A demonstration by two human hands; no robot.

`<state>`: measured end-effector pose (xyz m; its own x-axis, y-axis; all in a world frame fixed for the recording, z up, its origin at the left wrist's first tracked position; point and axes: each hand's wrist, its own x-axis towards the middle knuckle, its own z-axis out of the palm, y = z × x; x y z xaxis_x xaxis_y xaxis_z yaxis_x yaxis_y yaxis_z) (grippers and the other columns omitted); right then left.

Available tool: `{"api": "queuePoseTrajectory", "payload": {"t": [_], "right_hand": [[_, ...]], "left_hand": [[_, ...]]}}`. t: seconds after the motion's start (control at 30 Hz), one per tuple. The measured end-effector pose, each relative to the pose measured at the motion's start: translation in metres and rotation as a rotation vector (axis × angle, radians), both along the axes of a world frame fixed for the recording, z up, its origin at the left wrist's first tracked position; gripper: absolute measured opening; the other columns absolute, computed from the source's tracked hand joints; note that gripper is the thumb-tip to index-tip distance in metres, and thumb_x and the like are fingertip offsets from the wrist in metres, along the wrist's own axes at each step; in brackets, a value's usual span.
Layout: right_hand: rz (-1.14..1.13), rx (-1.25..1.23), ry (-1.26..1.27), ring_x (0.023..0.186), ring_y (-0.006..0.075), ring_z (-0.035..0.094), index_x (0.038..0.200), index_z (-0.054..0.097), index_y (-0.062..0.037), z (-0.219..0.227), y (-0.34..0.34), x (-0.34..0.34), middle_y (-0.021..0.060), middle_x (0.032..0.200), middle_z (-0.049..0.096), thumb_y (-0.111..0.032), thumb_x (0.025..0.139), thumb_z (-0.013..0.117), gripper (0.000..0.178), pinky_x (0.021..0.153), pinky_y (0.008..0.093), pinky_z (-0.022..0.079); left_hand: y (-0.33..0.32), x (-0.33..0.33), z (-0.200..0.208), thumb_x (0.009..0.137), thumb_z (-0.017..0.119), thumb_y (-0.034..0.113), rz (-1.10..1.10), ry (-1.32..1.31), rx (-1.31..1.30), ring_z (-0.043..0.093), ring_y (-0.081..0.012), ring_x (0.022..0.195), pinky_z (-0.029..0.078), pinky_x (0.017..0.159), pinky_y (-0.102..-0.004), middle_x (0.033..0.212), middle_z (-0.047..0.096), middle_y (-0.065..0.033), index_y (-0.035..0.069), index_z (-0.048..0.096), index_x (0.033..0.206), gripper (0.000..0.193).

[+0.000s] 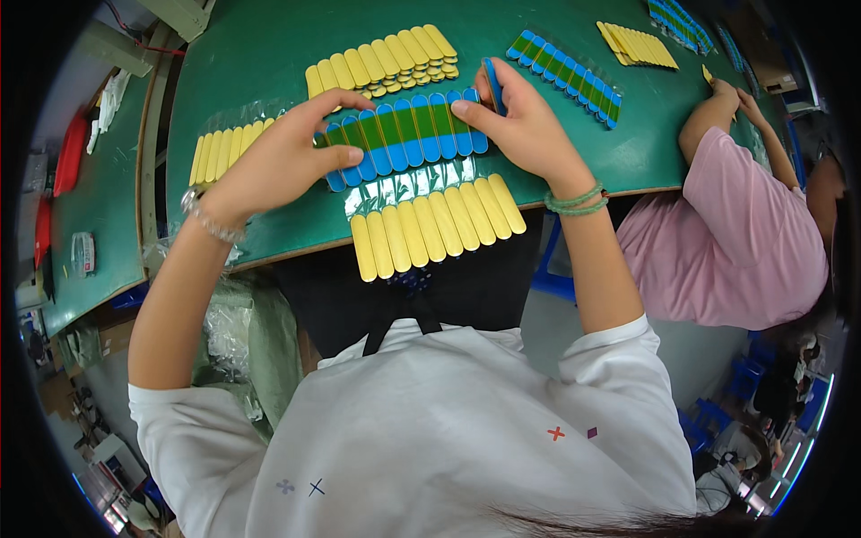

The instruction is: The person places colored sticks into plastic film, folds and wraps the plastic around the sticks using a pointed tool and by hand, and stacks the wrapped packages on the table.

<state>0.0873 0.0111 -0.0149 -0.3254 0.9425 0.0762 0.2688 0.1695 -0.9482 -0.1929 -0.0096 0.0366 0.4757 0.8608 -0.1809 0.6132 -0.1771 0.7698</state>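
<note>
A row of flat, round-ended blue-and-green strips (421, 130), shaped like nail files, lies side by side at the table's near edge. My left hand (273, 166) is closed on its left end, thumb on top and index finger at the far side. With the thumb on the row's right end, my right hand (525, 125) is closed round a separate blue strip (493, 85), held on edge. Clear plastic film (404, 186) runs from the row to a set of yellow strips (439, 231), which hangs over the table edge toward me.
Stacked yellow strips (381, 63) lie beyond my hands, with more yellow strips (224, 148) behind my left wrist. A blue-and-green row (565, 76) and a yellow bundle (637, 45) lie to the right on the green table (260, 54). A co-worker in a pink top (726, 233) sits at right.
</note>
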Motion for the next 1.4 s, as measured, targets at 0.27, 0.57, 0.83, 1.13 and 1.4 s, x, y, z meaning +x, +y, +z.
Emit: {"api": "queuePoseTrajectory", "payload": {"t": [0.27, 0.57, 0.83, 1.13, 1.4], "right_hand": [[0.005, 0.031, 0.007, 0.064, 0.008, 0.042, 0.086, 0.044, -0.0075, -0.001, 0.001, 0.0, -0.0008, 0.071, 0.045, -0.021, 0.089, 0.071, 0.03, 0.057, 0.025, 0.037], [0.011, 0.015, 0.009, 0.063, 0.008, 0.041, 0.085, 0.043, -0.0078, -0.006, 0.002, -0.001, -0.0007, 0.068, 0.044, -0.021, 0.089, 0.071, 0.031, 0.056, 0.0254, 0.037], [-0.065, 0.333, -0.145, 0.06, 0.0162, 0.047, 0.086, 0.046, -0.0038, 0.005, -0.003, -0.011, 0.0067, 0.072, 0.055, -0.021, 0.088, 0.071, 0.03, 0.057, 0.0305, 0.041], [0.756, 0.296, -0.449, 0.064, 0.0165, 0.042, 0.082, 0.045, -0.0061, 0.048, 0.05, -0.115, 0.0009, 0.07, 0.044, -0.031, 0.084, 0.074, 0.038, 0.062, 0.0319, 0.04], [0.944, 0.025, -0.71, 0.06, 0.0109, 0.035, 0.074, 0.033, -0.0108, 0.057, 0.058, -0.146, -0.0026, 0.063, 0.034, -0.032, 0.081, 0.079, 0.051, 0.055, 0.0303, 0.034]], "left_hand": [[-0.005, 0.009, 0.01, 0.092, 0.064, 0.007, 0.179, -0.077, -0.293, 0.058, -0.0125, 0.102, 0.053, 0.085, -0.0275, 0.118, 0.06, -0.0064, 0.01, 0.052, 0.133, 0.043], [-0.022, 0.008, -0.006, 0.095, 0.06, 0.005, 0.458, -0.381, -0.217, 0.062, -0.0055, 0.074, 0.053, 0.065, -0.0222, 0.081, 0.066, -0.003, 0.006, 0.051, 0.126, 0.031], [-0.024, 0.0, -0.013, 0.095, 0.06, 0.002, 0.38, -0.287, -0.175, 0.064, -0.01, 0.091, 0.055, 0.08, -0.0261, 0.105, 0.066, -0.0108, 0.008, 0.05, 0.13, 0.037], [-0.088, -0.009, -0.014, 0.094, 0.054, -0.005, 0.579, -0.407, 0.251, 0.059, -0.0204, 0.115, 0.051, 0.095, -0.0308, 0.124, 0.057, -0.0142, -0.004, 0.046, 0.13, 0.037], [-0.124, -0.012, -0.049, 0.094, 0.054, -0.005, 0.673, -0.436, 0.311, 0.064, -0.0205, 0.106, 0.053, 0.091, -0.0312, 0.11, 0.064, -0.0154, -0.004, 0.053, 0.123, 0.03]]}}
